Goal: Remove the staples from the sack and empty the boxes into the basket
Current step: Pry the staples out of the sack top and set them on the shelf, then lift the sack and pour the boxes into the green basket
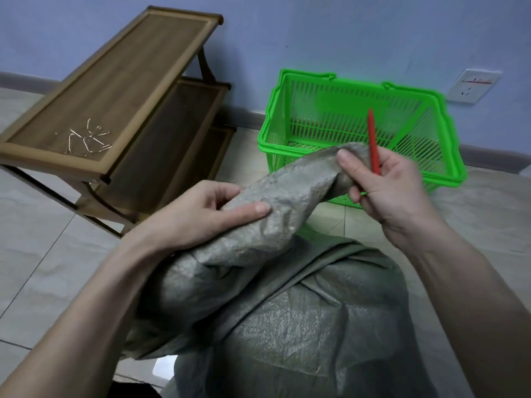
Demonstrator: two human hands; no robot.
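The left hand [198,214] grips the rolled top edge of the sack [287,282], thumb laid flat along the fabric on top, fingers curled round the far side; the right hand [385,182] pinches the other end of that same roll w/ thumb pressed on top, and its fingers are also curled round one thin red tool [373,142] — the red shaft sticks up past the knuckles, tip end hidden in the palm. The roll is stretched between both hands, raised above the bulging body of the sack, which sits on the tile floor [43,254] close in front of the person; 1 sack, grey-green woven material, contents not visible. Just beyond the right hand stands 1 green basket [402,90], slotted walls, near the blue wall; the sack's roll overlaps its near rim in view. To the left, 1 wooden rack [161,90] w/ three tiers; on its top tier lies a small heap of staples [86,137] — approx. ten, bent, too tangled to count exactly. 1 wall socket [474,86] at right.
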